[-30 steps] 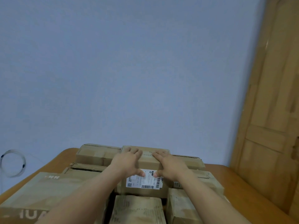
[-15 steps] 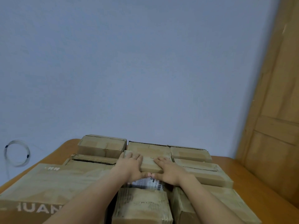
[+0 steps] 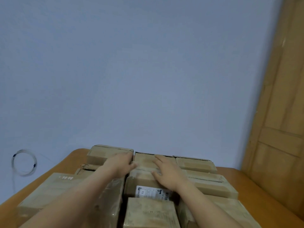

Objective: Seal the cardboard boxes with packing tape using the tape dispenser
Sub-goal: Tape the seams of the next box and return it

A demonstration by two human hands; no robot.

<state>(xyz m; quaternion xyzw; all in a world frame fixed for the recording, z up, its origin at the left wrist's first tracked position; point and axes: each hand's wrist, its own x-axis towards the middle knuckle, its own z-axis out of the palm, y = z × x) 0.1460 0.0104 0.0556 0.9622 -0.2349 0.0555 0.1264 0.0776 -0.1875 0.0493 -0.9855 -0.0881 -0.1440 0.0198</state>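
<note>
Two bare hands, left (image 3: 120, 163) and right (image 3: 167, 172), lie flat with fingers straight, loosely spread, on a matte brown cardboard box (image 3: 144, 163) mid-bench (image 3: 256, 181), hemmed by taped rectangular cartons (image 3: 195, 164); a white label (image 3: 151, 191) shows below, a wire coil (image 3: 23, 162) at left.

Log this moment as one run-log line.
left hand: open, on boxes | right hand: open, flat on labelled box | tape dispenser: not visible

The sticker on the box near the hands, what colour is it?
The sticker is white with black print, seen in the head view.
</note>
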